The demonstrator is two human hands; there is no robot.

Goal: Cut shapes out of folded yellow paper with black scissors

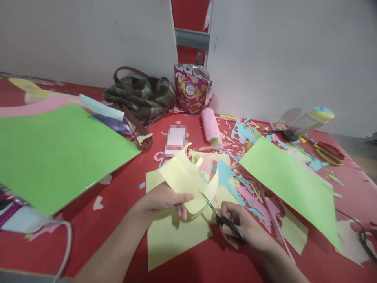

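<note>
Between thumb and fingers, my left hand (166, 198) pinches a partly cut piece of pale yellow paper (184, 177). My right hand (238, 224) grips black-handled scissors (210, 202), with the blades at the right edge of that paper. A curved strip of it curls away beyond the blades. Below the hands lie flat pale yellow sheets (173, 243) on the red table. Blue paper scraps (225, 173) and pink ones lie just beyond my right hand.
Bright green sheets (59, 157) lie at left, another green sheet (288, 184) at right. Behind are a plaid bag (141, 94), a purple snack bag (193, 88) and a pink bottle (210, 124). More scissors (326, 151) and a clear container (309, 124) stand at back right.
</note>
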